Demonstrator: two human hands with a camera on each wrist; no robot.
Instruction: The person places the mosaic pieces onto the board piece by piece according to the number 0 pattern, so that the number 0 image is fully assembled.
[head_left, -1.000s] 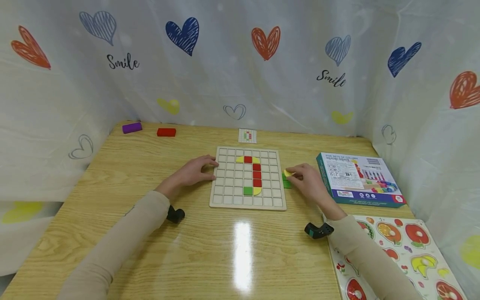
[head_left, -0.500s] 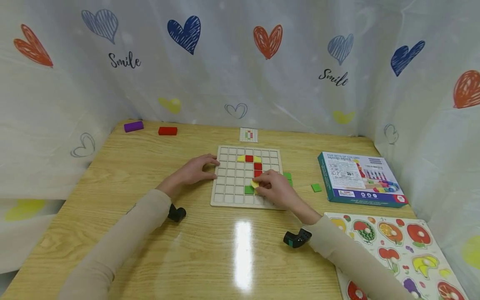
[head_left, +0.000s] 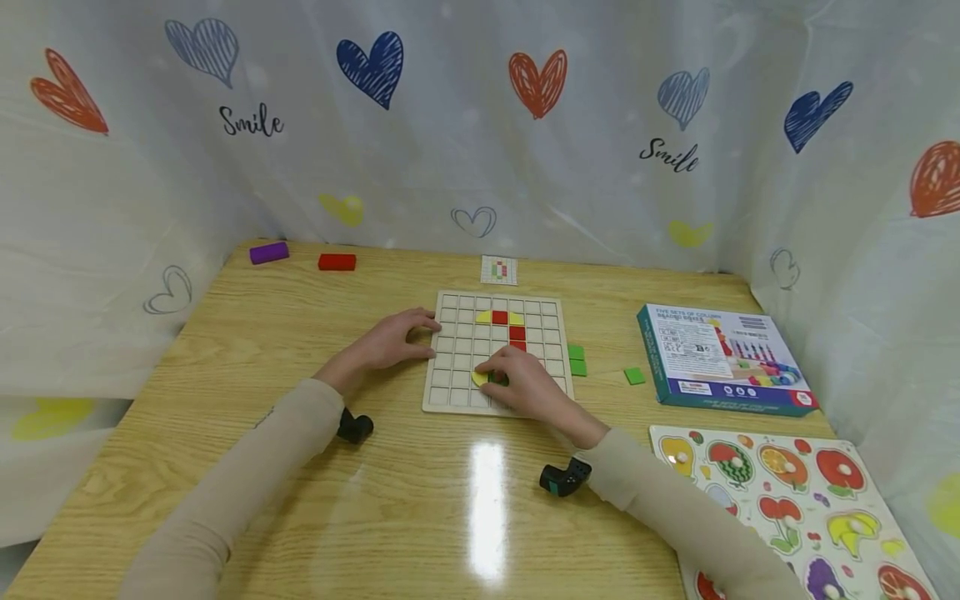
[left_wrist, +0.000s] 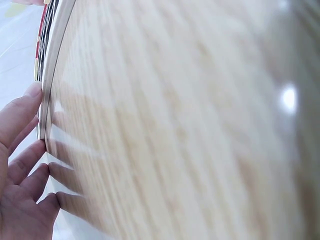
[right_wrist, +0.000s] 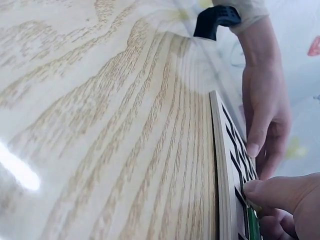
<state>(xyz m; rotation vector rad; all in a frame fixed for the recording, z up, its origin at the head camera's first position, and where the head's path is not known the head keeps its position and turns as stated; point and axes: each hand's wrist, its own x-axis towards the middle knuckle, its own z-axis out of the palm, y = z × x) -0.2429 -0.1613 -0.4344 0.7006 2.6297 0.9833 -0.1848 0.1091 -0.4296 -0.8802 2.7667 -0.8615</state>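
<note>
My right hand (head_left: 525,387) is over the lower middle of a wooden grid board (head_left: 448,390). Its thumb and fingertips pinch a yellow rounded tile (head_left: 478,379) at a cell left of the green tile, which the hand mostly hides. At the board's left edge, my left hand (head_left: 393,340) rests with fingers spread. The left wrist view has the left thumb (left_wrist: 31,95) against that edge. Red square tiles (head_left: 517,332) run down the board below a top row of one red tile (head_left: 500,317) between yellow rounded ones (head_left: 517,318).
Two green tiles (head_left: 577,360) lie beside the board's right edge, another green tile (head_left: 634,376) farther right. Behind is a pattern card (head_left: 499,270). A toy box (head_left: 723,358) and fruit puzzle (head_left: 765,467) sit right; red (head_left: 337,262) and purple (head_left: 268,252) blocks far left.
My right hand has carried the yellow tile leftward from the board's right side, across the grid to the left of the green tile. My left hand has stayed at the board's edge.
</note>
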